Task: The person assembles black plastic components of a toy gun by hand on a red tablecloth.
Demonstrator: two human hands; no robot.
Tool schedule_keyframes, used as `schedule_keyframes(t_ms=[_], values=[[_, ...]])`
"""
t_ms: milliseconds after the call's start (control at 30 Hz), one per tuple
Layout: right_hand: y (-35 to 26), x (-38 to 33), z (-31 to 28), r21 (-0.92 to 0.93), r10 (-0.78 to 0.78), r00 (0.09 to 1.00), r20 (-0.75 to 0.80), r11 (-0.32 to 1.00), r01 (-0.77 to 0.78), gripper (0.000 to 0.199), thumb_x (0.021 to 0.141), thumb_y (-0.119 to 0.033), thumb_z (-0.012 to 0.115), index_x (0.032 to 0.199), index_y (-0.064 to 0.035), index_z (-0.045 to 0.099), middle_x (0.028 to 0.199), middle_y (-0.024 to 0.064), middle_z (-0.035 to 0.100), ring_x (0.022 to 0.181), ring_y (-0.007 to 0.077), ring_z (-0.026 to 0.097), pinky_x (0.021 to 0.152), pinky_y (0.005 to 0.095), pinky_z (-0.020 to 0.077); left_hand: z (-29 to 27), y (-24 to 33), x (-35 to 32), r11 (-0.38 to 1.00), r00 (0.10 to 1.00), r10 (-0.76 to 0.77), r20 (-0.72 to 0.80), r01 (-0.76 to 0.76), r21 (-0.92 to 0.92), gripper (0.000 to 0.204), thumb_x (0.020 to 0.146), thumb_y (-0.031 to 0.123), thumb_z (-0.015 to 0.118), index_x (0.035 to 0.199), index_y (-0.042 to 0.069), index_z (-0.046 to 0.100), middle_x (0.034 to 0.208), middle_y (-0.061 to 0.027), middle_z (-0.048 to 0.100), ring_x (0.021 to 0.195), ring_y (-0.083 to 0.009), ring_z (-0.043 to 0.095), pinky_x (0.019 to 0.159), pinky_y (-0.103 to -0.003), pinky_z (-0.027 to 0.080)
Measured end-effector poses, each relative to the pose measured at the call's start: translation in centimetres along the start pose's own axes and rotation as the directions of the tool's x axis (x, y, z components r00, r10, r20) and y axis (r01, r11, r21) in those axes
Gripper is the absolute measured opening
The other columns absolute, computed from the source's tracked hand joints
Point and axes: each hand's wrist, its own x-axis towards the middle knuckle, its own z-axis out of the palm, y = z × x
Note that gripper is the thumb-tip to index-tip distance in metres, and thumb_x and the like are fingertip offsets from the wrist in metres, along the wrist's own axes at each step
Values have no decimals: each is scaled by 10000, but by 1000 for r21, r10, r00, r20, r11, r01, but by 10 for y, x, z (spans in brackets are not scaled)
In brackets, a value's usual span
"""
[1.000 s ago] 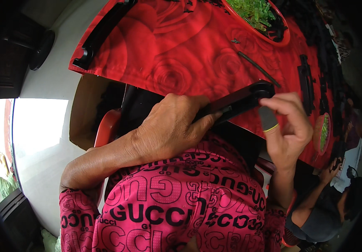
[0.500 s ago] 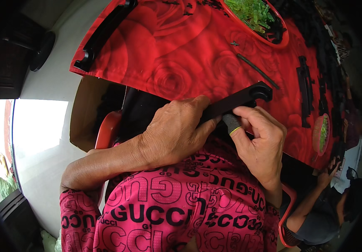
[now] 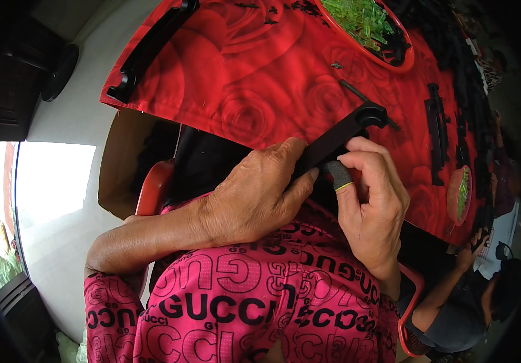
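Observation:
A long black plastic bar with a rounded, notched end slants over the near edge of the red table. My left hand grips its lower end, thumb on the near side and fingers around the far side. Beside the bar's near edge is my right hand, with its fingers curled toward the thumb. A grey finger cot with a yellow rim covers that thumb. Anything between those fingertips is too small or too hidden to make out. Under the bar's far end lies a thin dark rod.
Another black bar lies along the table's left edge. A red basin of green pieces stands at the far side. To the right are black parts, a small pink bowl and a co-worker's hand. A cardboard box stands left.
The bar's notched end has shifted slightly up and left. My right hand's fingers have risen a little and curl more beside the bar. My left hand keeps its hold.

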Motion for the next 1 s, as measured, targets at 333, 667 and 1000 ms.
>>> schedule_keyframes(t_ms=[333,667,1000], values=[[1,3,-5,-12,-38,998,57,999,39,305,770,74,712,1026,-39,592,917,117,647,798,335,682,665,425,544,4,2,1,995,996,83,16,-82,-59,176,1017,121,597,1078,-30,529,819,-253,621,818,-485,656,682,-481,489],[3,3,-3,14,3,997,75,1000,-4,265,789,90,694,991,-35,577,869,123,622,755,343,662,639,432,519,8,-2,4,998,999,47,3,-47,31,194,1016,146,631,1032,-42,586,753,-246,627,736,-450,671,613,-457,488],[4,-1,-2,54,63,992,112,996,-69,283,803,74,667,1069,-5,606,954,160,658,839,374,695,709,441,555,6,-6,7,996,998,54,-16,-53,65,304,996,222,661,923,-68,611,686,-295,630,708,-489,680,596,-519,523]])
